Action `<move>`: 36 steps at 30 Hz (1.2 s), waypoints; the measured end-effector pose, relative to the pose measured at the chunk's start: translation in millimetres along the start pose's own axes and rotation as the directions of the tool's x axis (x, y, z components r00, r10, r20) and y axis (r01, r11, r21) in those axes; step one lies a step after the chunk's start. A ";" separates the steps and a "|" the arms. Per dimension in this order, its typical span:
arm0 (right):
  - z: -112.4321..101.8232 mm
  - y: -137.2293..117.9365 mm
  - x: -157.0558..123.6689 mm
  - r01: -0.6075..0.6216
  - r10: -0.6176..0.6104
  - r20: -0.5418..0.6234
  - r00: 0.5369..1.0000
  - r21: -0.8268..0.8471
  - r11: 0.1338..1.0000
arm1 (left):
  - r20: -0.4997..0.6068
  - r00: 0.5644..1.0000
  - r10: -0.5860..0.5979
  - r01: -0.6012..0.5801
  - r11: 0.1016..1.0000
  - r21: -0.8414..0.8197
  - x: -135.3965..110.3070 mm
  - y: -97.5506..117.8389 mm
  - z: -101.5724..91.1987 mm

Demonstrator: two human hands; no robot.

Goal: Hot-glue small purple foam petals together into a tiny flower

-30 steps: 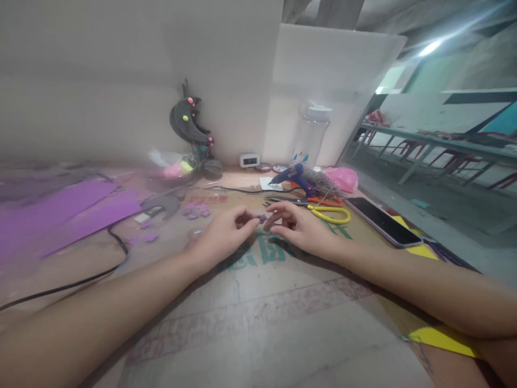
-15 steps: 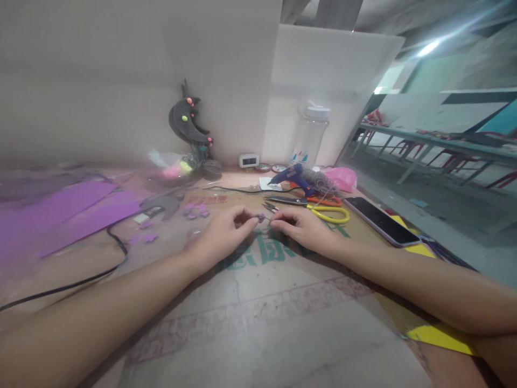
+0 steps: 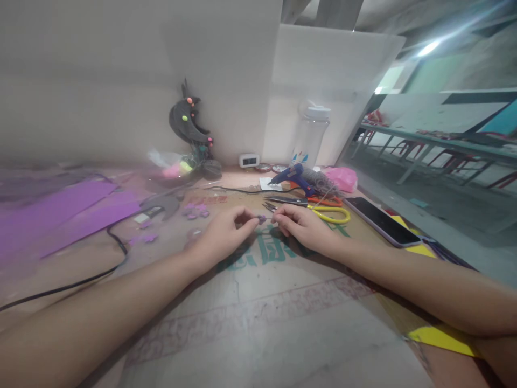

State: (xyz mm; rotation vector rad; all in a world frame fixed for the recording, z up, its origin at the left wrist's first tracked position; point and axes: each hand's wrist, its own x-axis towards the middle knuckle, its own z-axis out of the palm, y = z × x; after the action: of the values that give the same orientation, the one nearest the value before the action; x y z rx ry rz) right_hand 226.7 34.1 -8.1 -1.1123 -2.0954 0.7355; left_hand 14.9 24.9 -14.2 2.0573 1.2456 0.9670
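Note:
My left hand [image 3: 226, 230] is closed in a pinch, and a small purple flower [image 3: 262, 219] shows at its fingertips. Facing it, my right hand [image 3: 301, 223] has thumb and finger pressed together. A faint thin line runs from the flower toward those fingers; what it is I cannot make out. Just behind the right hand lie scissors with yellow handles [image 3: 329, 214], a pair with orange handles [image 3: 325, 201] and a pointed metal tip [image 3: 270, 206]. Several purple flower cut-outs [image 3: 196, 210] rest left of my left hand.
A blue glue gun [image 3: 297, 177], grey yarn [image 3: 319, 182], a clear bottle [image 3: 311, 137] and a small white clock [image 3: 249, 160] stand toward the back. A black moon-shaped ornament [image 3: 188, 121] is at back left. Purple sheets [image 3: 76, 207] lie left, a phone [image 3: 382, 221] right.
My right hand has drawn slightly to the right, away from the flower, and its lower fingers have curled in. My left hand stays where it was, still pinching.

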 end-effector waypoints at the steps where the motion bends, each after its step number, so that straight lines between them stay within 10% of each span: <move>1: -0.1 0.2 -0.1 0.006 -0.005 -0.011 1.000 0.004 1.000 | 0.005 1.000 0.000 0.000 1.000 -0.005 0.0 0.1 0.0; 36: 2.1 1.9 -0.9 0.015 -0.010 -0.050 0.999 0.107 0.994 | -0.089 0.990 -0.112 0.104 0.991 -0.090 2.8 6.7 -4.9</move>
State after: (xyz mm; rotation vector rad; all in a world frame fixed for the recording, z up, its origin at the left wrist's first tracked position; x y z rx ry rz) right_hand 226.4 33.8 -11.1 -1.0477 -1.9952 0.7972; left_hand 15.3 24.9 -5.5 1.8786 1.3256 1.0579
